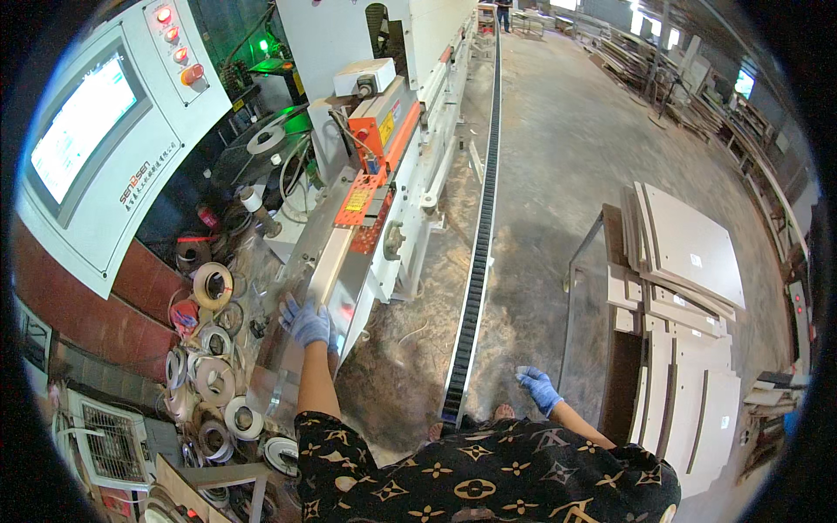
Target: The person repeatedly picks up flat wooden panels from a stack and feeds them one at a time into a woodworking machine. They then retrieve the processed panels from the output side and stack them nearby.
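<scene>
My left hand point(307, 323), in a blue glove, lies with its fingers apart at the near end of a narrow pale board point(330, 261). The board stands along the metal infeed table point(346, 301) of a long white machine, and its far end runs in under an orange guard plate point(359, 199). Whether the fingertips press on the board or only rest beside it is hard to tell. My right hand point(540, 390), also gloved in blue, hangs free over the floor beside a black roller track point(475, 305). Its fingers are loosely stretched and nothing shows in them.
A control panel point(131, 157) with a lit screen stands at the left. Below it lie several rolls of edge banding point(214, 379). Stacked pale panels point(693, 253) sit on a rack at the right. Far off, a person point(504, 16) stands near the track's end.
</scene>
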The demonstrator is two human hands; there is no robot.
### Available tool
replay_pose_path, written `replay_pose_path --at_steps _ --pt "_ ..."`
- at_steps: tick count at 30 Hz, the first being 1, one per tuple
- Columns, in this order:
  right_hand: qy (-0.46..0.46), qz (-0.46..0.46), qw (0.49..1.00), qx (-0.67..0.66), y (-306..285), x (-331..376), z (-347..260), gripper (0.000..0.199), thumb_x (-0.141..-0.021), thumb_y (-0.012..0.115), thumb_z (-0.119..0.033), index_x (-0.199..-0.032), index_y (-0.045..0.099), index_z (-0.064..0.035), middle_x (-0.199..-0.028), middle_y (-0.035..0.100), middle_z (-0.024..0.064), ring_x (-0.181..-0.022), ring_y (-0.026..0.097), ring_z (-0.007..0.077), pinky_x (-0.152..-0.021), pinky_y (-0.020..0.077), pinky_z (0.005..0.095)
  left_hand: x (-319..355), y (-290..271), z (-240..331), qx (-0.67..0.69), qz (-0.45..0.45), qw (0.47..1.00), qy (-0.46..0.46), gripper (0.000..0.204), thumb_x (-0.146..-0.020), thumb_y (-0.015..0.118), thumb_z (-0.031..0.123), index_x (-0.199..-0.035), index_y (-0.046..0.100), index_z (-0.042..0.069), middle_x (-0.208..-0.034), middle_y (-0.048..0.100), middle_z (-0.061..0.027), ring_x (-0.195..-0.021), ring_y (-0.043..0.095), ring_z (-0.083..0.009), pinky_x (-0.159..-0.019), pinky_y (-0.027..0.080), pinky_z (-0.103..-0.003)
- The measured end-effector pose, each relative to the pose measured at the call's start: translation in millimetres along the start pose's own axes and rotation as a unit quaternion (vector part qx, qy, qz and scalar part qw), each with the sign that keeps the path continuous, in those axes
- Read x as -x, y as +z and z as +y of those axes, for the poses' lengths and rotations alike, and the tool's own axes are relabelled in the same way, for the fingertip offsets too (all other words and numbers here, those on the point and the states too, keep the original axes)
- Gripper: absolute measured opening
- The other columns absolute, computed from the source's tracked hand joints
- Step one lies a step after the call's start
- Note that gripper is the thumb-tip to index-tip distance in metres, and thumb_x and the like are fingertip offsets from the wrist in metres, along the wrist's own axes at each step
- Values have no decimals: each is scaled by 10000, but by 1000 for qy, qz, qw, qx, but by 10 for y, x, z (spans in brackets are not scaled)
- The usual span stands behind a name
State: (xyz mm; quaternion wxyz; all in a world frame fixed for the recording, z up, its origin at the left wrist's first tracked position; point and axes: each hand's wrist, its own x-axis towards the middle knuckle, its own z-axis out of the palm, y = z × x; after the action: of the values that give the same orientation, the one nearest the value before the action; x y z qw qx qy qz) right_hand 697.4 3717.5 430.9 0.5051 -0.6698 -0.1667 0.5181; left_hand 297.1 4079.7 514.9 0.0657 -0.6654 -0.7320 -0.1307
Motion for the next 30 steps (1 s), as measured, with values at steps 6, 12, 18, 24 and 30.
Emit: replay_pose_path --at_steps 6,12,18,24,30 --pt "-21 24 994 103 -28 78 1 357 -846 689 -196 -1120 601 15 -996 661 68 -900 589 153 -805 480 285 -183 202 111 -32 -53 998 -22 481 -836 577 434 -1272 566 232 -1474 308 -116 -1370 227 -355 -1108 173 -514" --pt "-51 126 986 97 -275 455 188 448 -831 685 -321 -1132 603 1 -1086 655 129 -1010 595 207 -906 448 329 -567 220 673 -128 -53 990 -3 524 -887 497 497 -1378 431 329 -1535 205 -102 -1379 238 -353 -1065 276 -517" --pt "-58 368 922 103 -1008 1144 314 376 -833 684 -297 -1131 620 -75 -1072 661 97 -977 613 196 -880 476 328 -698 445 1150 -80 -24 996 28 557 -905 448 540 -1417 345 344 -1515 227 -147 -1366 264 -365 -1061 285 -511" --pt "84 723 634 261 -2604 2338 152 444 -774 656 -318 -1179 606 -144 -1224 582 119 -1156 498 312 -1032 344 407 474 591 1554 325 36 858 396 666 -914 455 535 -1326 438 12 -1419 349 -236 -1300 343 -381 -1023 348 -465" --pt "261 774 514 262 -3588 3099 248 597 -755 694 -424 -1270 541 -163 -1367 453 126 -1263 407 310 -1037 333 450 1265 153 1960 289 9 831 475 498 -881 578 259 -1303 483 13 -1414 374 -173 -1245 418 -317 -953 442 -396"
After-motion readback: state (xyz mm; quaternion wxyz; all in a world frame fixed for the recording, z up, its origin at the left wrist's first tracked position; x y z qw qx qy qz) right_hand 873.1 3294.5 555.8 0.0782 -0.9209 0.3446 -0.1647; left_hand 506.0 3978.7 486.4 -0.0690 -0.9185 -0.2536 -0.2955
